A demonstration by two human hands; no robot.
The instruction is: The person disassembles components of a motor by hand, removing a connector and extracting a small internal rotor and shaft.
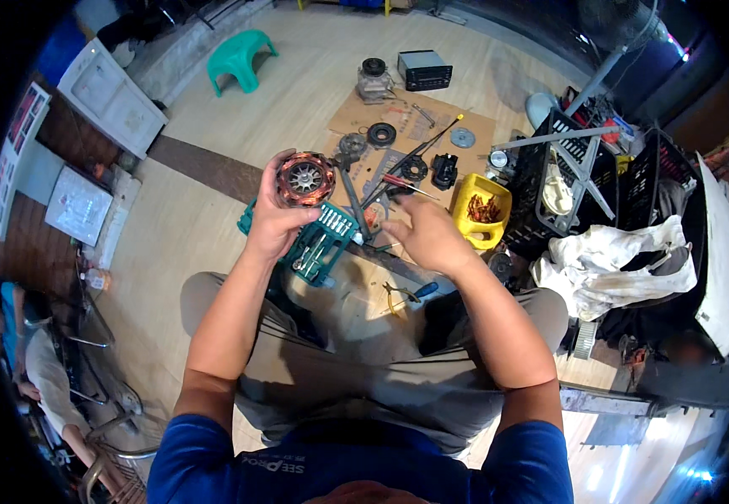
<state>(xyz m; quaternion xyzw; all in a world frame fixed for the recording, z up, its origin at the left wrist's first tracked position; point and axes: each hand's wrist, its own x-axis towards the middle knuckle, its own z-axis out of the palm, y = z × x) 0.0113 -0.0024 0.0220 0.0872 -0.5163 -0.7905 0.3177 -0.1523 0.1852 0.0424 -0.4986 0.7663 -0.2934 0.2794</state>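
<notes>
My left hand (pixel 274 220) is closed around a round part with copper windings and a finned metal centre (pixel 306 178), held up above a teal socket set case (pixel 304 267). My right hand (pixel 433 235) reaches over the cardboard sheet (pixel 478 128), thumb and fingers apart, with nothing visible in it. Just beyond its fingertips lies a red-handled screwdriver (pixel 398 181). Farther off on the cardboard are a black ring-shaped part (pixel 381 134), a grey disc (pixel 463 138) and a black housing (pixel 444 170). Pliers with yellow handles (pixel 393 300) and a blue-handled tool (pixel 426 289) lie between my knees.
To the right stand a yellow container (pixel 467 200) with copper scraps, black crates (pixel 541 220) and a heap of white cloth (pixel 612 267). A car radio (pixel 425 72) and a metal unit (pixel 374 85) sit beyond. A green stool (pixel 243 57) stands far left; another person (pixel 45 361) is at left.
</notes>
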